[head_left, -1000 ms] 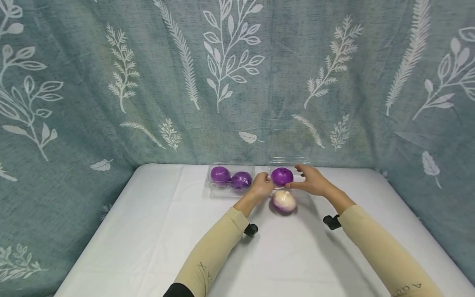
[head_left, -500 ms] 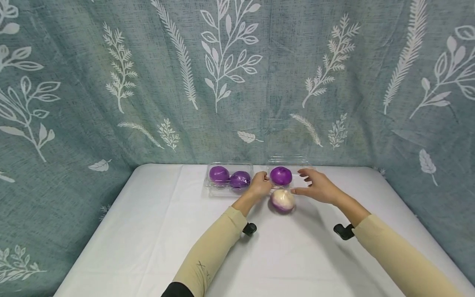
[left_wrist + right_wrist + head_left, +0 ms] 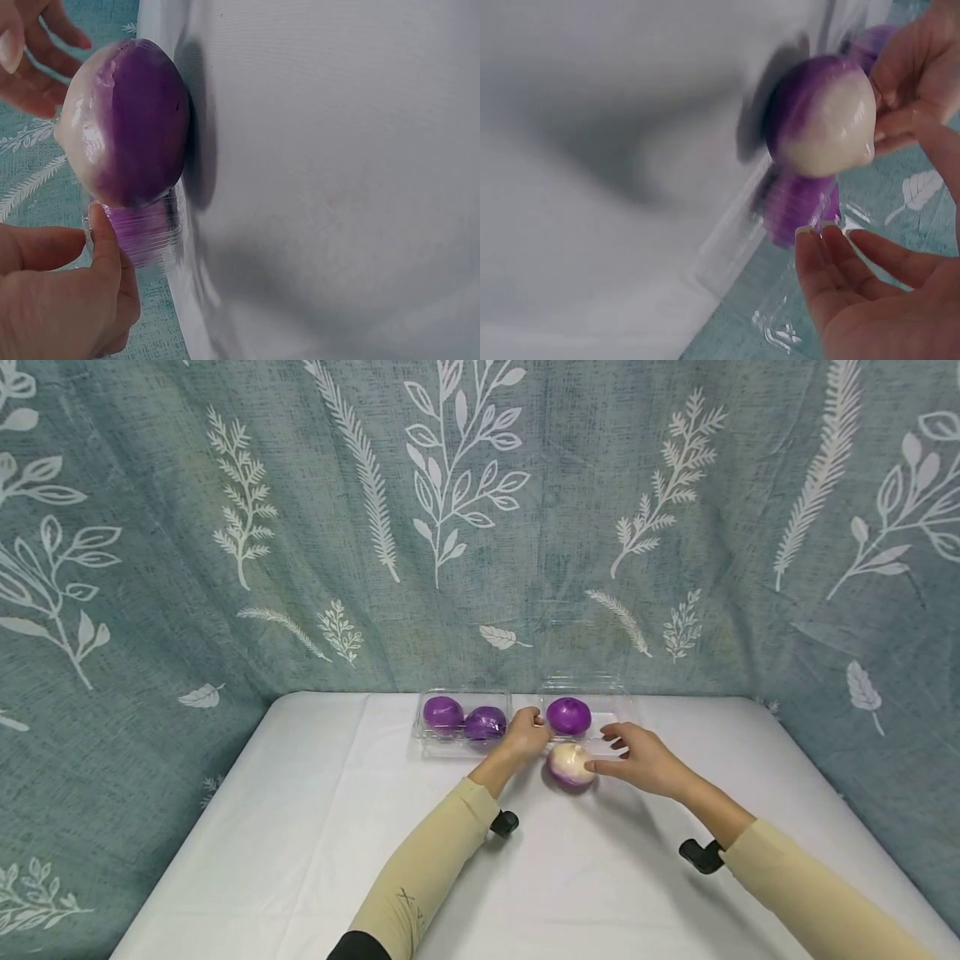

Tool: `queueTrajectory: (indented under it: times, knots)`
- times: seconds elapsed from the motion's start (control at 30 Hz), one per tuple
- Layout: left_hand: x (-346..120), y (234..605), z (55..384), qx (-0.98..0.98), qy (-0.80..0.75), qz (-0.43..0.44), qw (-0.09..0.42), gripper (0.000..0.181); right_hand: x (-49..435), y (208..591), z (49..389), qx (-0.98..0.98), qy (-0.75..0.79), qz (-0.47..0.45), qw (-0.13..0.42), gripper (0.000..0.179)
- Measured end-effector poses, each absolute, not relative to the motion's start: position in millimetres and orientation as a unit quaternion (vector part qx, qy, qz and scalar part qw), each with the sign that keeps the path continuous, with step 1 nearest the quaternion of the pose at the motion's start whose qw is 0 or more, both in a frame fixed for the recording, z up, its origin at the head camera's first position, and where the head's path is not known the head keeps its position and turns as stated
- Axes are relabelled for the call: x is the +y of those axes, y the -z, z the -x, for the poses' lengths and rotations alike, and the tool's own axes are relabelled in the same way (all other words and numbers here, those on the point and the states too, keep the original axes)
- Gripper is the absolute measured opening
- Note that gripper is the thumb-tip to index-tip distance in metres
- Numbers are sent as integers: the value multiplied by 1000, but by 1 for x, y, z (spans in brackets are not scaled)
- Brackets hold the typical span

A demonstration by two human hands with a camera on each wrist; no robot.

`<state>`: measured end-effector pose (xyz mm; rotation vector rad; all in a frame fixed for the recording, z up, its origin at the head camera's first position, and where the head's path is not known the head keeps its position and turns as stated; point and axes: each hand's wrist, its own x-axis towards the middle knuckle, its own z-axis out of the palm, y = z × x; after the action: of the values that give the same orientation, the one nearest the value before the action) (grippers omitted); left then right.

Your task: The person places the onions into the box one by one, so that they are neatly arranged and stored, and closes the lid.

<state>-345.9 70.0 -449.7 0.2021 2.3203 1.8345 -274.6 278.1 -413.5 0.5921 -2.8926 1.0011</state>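
A purple-and-white turnip (image 3: pixel 572 767) rests on the white table in front of an open clear plastic box (image 3: pixel 609 723). Inside that box, toward its left side, sits a round purple vegetable (image 3: pixel 568 716). My left hand (image 3: pixel 528 732) pinches the box's near left edge between thumb and forefinger; the left wrist view shows the hand (image 3: pixel 71 289) beside the turnip (image 3: pixel 135 124). To the turnip's right, my right hand (image 3: pixel 643 762) has its fingers spread and loosely bent, its thumb tip right at the turnip's side. In the right wrist view, nothing lies within the right hand's fingers (image 3: pixel 817 277).
Left of the open box stands a second clear plastic box (image 3: pixel 427 735) holding two round purple vegetables (image 3: pixel 444 714). Both boxes are near the back edge of the white table (image 3: pixel 375 827), where a green leaf-patterned curtain (image 3: pixel 555 527) hangs.
My right hand has drawn back from the purple vegetable in the box and come down toward the turnip's right side. The left hand keeps its hold on the box edge.
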Motion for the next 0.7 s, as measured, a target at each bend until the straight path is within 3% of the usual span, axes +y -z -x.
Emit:
queueTrajectory:
  times: [0.43,0.7]
  knots:
    - [70,449,345,773,-625,-64,84,66,263,440,267,-923,-372,-98,-30,76]
    - [69,449,346,775,-623,-65,83,65,252,452,270,-897,-439,-48,-39,71]
